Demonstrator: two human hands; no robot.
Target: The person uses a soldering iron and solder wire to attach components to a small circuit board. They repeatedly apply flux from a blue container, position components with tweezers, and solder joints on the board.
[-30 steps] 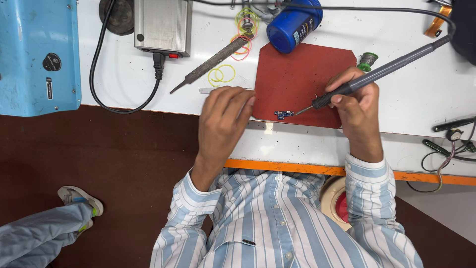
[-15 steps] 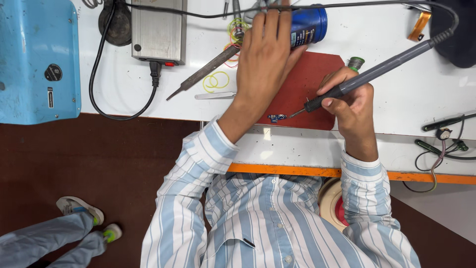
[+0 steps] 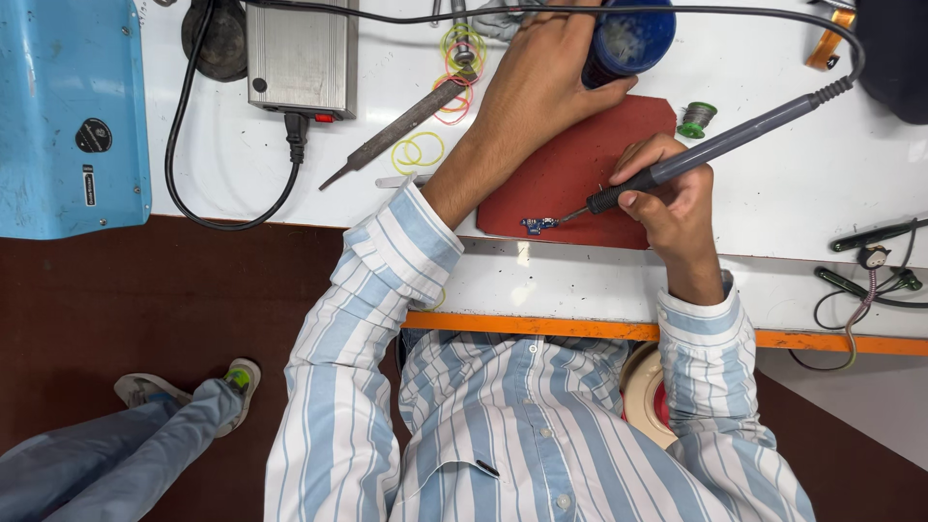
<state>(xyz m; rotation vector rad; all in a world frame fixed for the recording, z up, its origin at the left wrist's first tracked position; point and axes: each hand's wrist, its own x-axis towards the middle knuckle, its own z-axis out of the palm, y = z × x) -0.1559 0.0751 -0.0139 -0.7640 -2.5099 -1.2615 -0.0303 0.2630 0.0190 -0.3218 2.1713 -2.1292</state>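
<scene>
My right hand grips a grey soldering iron like a pen. Its tip rests on a small blue circuit board lying at the near edge of a red mat. My left hand is stretched far across the white bench and touches the side of a blue round container. Whether it grips the container is unclear, as the fingers are partly cut off by the top edge of the view.
A grey power unit with a black cable, a metal file, coloured rubber bands and a green spool lie on the bench. A blue machine stands left. Cables and tools lie at right. Another person's leg is at lower left.
My left hand left the mat beside the board and reached forward across the bench to the blue container. My right hand kept the iron's tip at the board.
</scene>
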